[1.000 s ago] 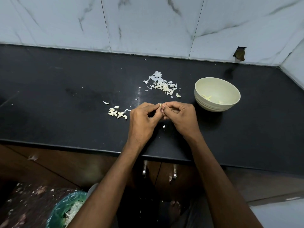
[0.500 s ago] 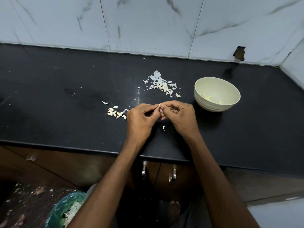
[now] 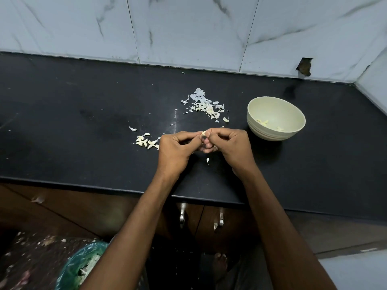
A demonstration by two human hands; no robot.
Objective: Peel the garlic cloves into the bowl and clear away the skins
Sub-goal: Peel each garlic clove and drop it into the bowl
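Black countertop (image 3: 73, 122) runs the full width, with a marble-tiled wall (image 3: 188, 28) along its far edge and wooden cabinet doors (image 3: 104, 210) under its near edge. A green-lined waste bin (image 3: 81, 266) stands on the floor at lower left, with scraps inside.

Cream bowl (image 3: 276, 118) sits toward the right end of the countertop, about midway between the far and near edges; a few peeled cloves (image 3: 262, 122) lie in its bottom.

Pile of garlic skins (image 3: 206, 106) lies just left of the bowl, a little nearer the far edge. A smaller cluster of unpeeled cloves (image 3: 146, 141) lies left of centre, just beside my left hand. One loose skin flake (image 3: 207, 161) lies on the countertop between my wrists.

My left hand (image 3: 176, 149) and my right hand (image 3: 232, 146) meet over the countertop's middle, nearer its front edge, knuckles up, fingers curled. Thumb and forefinger tips of both hands pinch one garlic clove (image 3: 203, 133) between them; only its pale tip shows. The remaining fingers are tucked beneath; cannot tell whether they touch the clove.
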